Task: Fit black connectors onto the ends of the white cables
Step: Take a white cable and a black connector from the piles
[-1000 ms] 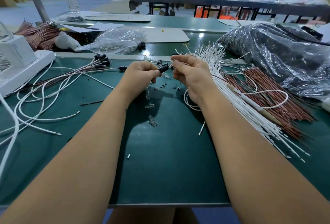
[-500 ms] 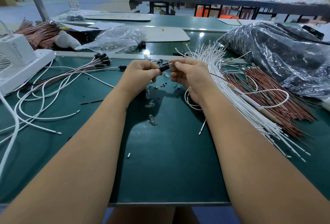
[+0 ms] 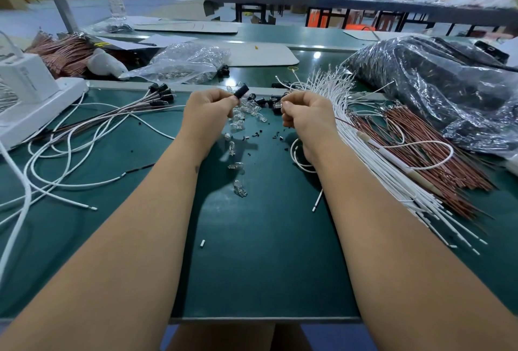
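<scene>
Two bare forearms, no sleeves in view | left hand [image 3: 208, 115] and right hand [image 3: 305, 115] ungloved, no rings visible | wrists without watch or band | small dark mark near the left wrist | bare knees at the bottom edge, blue fabric beside them, garment not identifiable

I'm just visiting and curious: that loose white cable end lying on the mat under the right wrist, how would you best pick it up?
Pinch the loose white cable on its white sleeve just behind the bare tip, coming from straight above. It lies flat on the green mat and apart from the white bundle, so fingers can straddle it sideways.
</scene>
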`<state>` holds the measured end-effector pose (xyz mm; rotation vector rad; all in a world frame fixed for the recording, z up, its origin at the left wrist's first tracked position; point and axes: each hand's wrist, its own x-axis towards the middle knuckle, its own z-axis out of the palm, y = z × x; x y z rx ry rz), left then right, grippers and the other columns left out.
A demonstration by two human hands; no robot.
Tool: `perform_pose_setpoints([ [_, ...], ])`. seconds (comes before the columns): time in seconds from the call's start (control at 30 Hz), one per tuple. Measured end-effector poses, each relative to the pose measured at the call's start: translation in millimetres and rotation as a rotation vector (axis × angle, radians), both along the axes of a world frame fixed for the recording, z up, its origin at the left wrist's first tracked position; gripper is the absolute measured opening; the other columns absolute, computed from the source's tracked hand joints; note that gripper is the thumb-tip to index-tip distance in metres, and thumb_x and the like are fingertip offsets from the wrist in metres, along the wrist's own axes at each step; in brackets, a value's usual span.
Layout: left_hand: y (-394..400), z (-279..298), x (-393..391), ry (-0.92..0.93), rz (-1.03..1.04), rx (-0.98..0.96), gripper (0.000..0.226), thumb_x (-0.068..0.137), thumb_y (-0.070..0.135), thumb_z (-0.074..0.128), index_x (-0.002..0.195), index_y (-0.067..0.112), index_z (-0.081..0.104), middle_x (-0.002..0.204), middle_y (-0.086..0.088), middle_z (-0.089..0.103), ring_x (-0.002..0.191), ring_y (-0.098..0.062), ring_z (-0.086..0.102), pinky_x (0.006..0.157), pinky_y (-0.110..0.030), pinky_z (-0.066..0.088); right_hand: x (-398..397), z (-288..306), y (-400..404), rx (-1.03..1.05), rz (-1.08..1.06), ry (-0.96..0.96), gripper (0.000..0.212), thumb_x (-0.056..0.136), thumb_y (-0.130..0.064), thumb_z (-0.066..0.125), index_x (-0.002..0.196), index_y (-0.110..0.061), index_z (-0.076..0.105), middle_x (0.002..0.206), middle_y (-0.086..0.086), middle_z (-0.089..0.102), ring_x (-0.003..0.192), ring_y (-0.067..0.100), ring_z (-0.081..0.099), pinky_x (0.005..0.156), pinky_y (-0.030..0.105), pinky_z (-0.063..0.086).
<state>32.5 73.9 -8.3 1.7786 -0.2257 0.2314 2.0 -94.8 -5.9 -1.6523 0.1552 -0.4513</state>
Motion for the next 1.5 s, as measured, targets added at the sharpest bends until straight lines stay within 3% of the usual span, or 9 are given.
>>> perform_pose_setpoints([
  [0.13,2,3,0,0.011,0.091,-0.131,0.019,0.091,0.01,0.055,0.075,0.011,0.066,0.06,0.003,0.05,0.047,-0.007,0.035,0.049,-0.021,0.028,1,-1,2,-0.359,-0.073,0.009,0.025,0.093,0.002,0.046,0.092,-0.008,0.07,0.08,0.008,0.065,0.069,0.018,0.058,0.068,0.036,0.053],
  [0.27,3,4,1,0.021,0.127,-0.156,0.021,0.092,0.01,0.054,0.075,0.014,0.065,0.062,0.002,0.051,0.049,-0.009,0.034,0.048,-0.021,0.028,-5,2,14,-0.85,-0.086,-0.121,0.026,0.095,-0.009,0.053,0.114,-0.013,0.07,0.107,0.005,0.065,0.1,0.017,0.054,0.085,0.022,0.038],
  [0.33,2,3,1,0.018,0.128,-0.141,0.021,0.091,0.009,0.054,0.073,0.011,0.064,0.061,0.0,0.049,0.048,-0.009,0.034,0.047,-0.021,0.028,-9,6,22,-0.926,0.024,-0.188,0.022,0.094,-0.014,0.056,0.107,-0.015,0.073,0.097,0.0,0.069,0.093,0.015,0.058,0.083,0.027,0.045],
  [0.43,2,3,2,0.001,0.135,-0.12,0.02,0.09,0.01,0.055,0.072,0.009,0.062,0.06,-0.002,0.047,0.048,-0.011,0.033,0.048,-0.024,0.028,-14,8,35,-0.957,0.298,-0.082,0.018,0.087,-0.036,0.066,0.096,-0.021,0.073,0.069,-0.015,0.058,0.067,0.002,0.053,0.068,0.029,0.048],
  [0.57,2,3,2,0.001,0.128,-0.109,0.021,0.089,0.009,0.055,0.07,0.013,0.063,0.058,0.0,0.048,0.046,-0.009,0.035,0.046,-0.022,0.029,-13,6,40,-1.051,0.406,-0.043,0.02,0.084,-0.03,0.071,0.099,-0.018,0.069,0.072,-0.013,0.05,0.073,0.01,0.05,0.07,0.03,0.045],
  [0.83,0,-1,4,-0.013,0.102,-0.027,0.021,0.088,0.013,0.058,0.067,0.012,0.061,0.055,0.004,0.05,0.042,-0.004,0.036,0.048,-0.022,0.031,-9,2,31,-0.851,0.325,-0.041,0.011,0.084,-0.019,0.068,0.083,-0.016,0.058,0.071,-0.008,0.054,0.065,0.007,0.05,0.057,0.02,0.038],
  [0.97,0,-3,3,0.014,-0.014,0.036,0.02,0.088,0.015,0.061,0.069,0.02,0.065,0.053,0.009,0.054,0.042,-0.002,0.038,0.048,-0.02,0.033,-6,4,21,-0.55,0.188,-0.077,0.009,0.086,-0.02,0.071,0.078,-0.02,0.065,0.061,-0.009,0.057,0.051,-0.002,0.047,0.053,0.01,0.037],
  [1.2,-4,-3,1,0.046,-0.121,0.137,0.017,0.088,0.017,0.062,0.074,0.021,0.07,0.053,0.011,0.06,0.038,0.001,0.038,0.04,-0.011,0.033,-1,5,-4,0.027,0.182,0.062,0.012,0.095,-0.007,0.057,0.088,-0.008,0.067,0.068,0.001,0.059,0.057,0.008,0.054,0.057,0.021,0.047],
  [1.5,-3,0,-3,0.061,-0.172,0.141,0.017,0.088,0.017,0.064,0.073,0.024,0.07,0.057,0.008,0.061,0.045,-0.001,0.041,0.048,-0.015,0.035,0,2,-2,0.025,0.172,-0.014,0.02,0.096,-0.011,0.059,0.076,-0.011,0.062,0.064,0.001,0.058,0.05,0.006,0.051,0.052,0.018,0.046],
])
